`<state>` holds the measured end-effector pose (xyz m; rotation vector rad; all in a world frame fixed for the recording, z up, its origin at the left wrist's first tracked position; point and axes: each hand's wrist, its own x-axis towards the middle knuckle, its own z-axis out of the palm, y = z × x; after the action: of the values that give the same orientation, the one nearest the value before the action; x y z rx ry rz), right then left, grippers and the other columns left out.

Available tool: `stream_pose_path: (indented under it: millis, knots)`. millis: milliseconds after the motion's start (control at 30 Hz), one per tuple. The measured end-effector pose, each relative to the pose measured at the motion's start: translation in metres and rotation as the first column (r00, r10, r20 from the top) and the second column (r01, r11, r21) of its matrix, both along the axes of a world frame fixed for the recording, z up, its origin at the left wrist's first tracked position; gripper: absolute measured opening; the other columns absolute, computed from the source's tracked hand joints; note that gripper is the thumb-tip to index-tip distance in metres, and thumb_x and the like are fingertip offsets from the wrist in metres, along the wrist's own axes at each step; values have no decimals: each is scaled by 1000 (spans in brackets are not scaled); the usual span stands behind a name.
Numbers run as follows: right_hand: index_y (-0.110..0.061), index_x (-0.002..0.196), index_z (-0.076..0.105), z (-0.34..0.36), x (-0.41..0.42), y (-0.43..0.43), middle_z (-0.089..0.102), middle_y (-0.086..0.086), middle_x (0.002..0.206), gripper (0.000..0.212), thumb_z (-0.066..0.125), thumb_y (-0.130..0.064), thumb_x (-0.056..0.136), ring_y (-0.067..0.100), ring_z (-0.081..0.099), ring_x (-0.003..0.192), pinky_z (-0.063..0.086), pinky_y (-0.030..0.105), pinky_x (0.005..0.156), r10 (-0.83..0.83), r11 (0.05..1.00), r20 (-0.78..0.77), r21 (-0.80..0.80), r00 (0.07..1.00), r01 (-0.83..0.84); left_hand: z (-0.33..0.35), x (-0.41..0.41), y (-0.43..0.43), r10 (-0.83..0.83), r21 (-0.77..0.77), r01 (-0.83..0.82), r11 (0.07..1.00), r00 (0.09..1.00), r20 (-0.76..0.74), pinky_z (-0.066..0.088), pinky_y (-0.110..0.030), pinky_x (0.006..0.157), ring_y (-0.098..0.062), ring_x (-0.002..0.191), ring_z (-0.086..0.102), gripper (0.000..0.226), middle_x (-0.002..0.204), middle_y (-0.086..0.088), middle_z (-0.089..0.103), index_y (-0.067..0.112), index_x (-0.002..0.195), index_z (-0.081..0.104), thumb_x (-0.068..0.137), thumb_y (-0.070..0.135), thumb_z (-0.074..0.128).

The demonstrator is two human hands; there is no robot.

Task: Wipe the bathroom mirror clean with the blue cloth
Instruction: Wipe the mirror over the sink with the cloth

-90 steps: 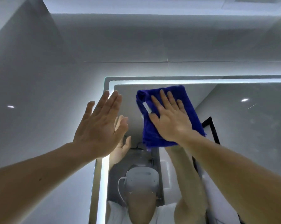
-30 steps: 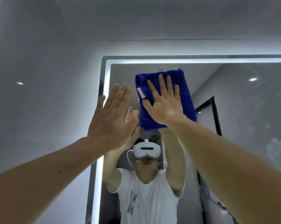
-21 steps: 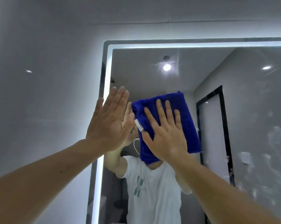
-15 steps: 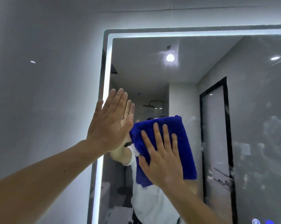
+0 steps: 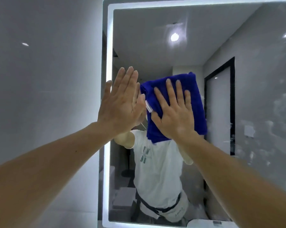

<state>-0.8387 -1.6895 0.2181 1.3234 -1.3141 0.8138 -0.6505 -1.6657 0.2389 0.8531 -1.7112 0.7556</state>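
Now, at frame centre, the right hand (image 5: 175, 116), fingers spread, presses the blue cloth (image 5: 193, 102), its small white tag (image 5: 148, 107) unreadable, flat on the mirror (image 5: 155, 38), higher than half a second ago, beside the flat, close-fingered left hand (image 5: 121, 102).

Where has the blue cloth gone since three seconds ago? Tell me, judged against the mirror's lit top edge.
Yes. The blue cloth has moved down the mirror, from just under the lit top edge to well below it.
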Motion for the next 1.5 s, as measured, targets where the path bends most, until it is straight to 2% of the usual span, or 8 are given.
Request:
stream_pose_path:
  millis: [200, 567, 700, 833, 967, 1067, 1333, 1500]
  knots:
    - [-24, 158, 15, -46, 19, -9, 7, 14, 164, 70, 30, -53, 95, 36, 1, 151, 0, 54, 121, 42, 998, 109, -52, 993, -36, -22, 4, -23, -28, -2, 28, 1000, 1000, 5, -9, -33, 119, -4, 148, -12, 63, 165, 4, 3, 18, 157, 10, 101, 44, 19]
    - [-25, 158, 13, -224, 8, -8, -4, 10, 165, 75, 39, -53, 92, 36, 0, 151, -6, 53, 121, -1, 997, -71, 72, 997, 6, -60, 11, -47, -20, -44, 21, 999, 1000, 24, -14, -32, 119, -13, 151, -6, 65, 165, 1, 5, 19, 157, 12, 101, 51, 13]
    - [-23, 155, 25, -253, -1, 0, -2, 10, 165, 69, 40, -49, 93, 36, -2, 151, -6, 52, 121, -19, 987, -202, 153, 979, 51, -62, 10, -47, -65, -35, 65, 997, 998, -2, -16, -32, 119, -14, 152, -6, 65, 165, 1, 4, 19, 157, 12, 101, 50, 18]
    - [-22, 154, 25, -193, -9, 3, 8, 10, 164, 66, 39, -47, 95, 34, 0, 151, -4, 53, 121, 20, 991, -340, 131, 940, 26, -61, 10, -51, -72, -79, 73, 994, 997, 19, -11, -34, 120, -15, 151, -5, 64, 165, -1, 6, 17, 157, 13, 101, 47, 22]
    - [-22, 155, 22, -80, 4, -3, 13, 14, 163, 67, 34, -47, 93, 36, 6, 150, -1, 55, 120, 8, 999, -12, -32, 1000, -8, -58, 11, -52, -91, -90, 89, 992, 996, -17, -2, -38, 123, -13, 152, -4, 63, 165, 0, 6, 17, 157, 10, 101, 43, 21]
    - [-22, 156, 21, -67, 10, -8, 13, 15, 163, 69, 35, -46, 92, 37, 7, 150, 4, 56, 121, 8, 998, 65, -64, 998, -4, -64, 6, -55, -75, -98, 73, 992, 997, -18, -2, -39, 122, -16, 152, -3, 63, 165, -2, 6, 16, 157, 9, 102, 44, 20]
    - [-23, 157, 12, -222, 1, -5, -6, 11, 165, 75, 42, -48, 93, 36, -3, 151, -4, 54, 120, 67, 997, -20, 44, 998, -66, -105, -13, -87, 51, 30, -56, 998, 989, 139, 3, -53, 121, -23, 151, -13, 67, 163, -3, -15, 14, 157, -3, 104, 47, 22]
    - [-23, 158, 11, -320, -15, 1, 0, 10, 165, 81, 48, -50, 91, 35, 2, 151, -2, 52, 121, 38, 990, -186, 138, 982, -13, -130, -13, -87, -64, -60, 75, 995, 983, 171, 8, -61, 118, -31, 152, -2, 67, 165, -10, 0, 13, 157, 7, 103, 42, 33]
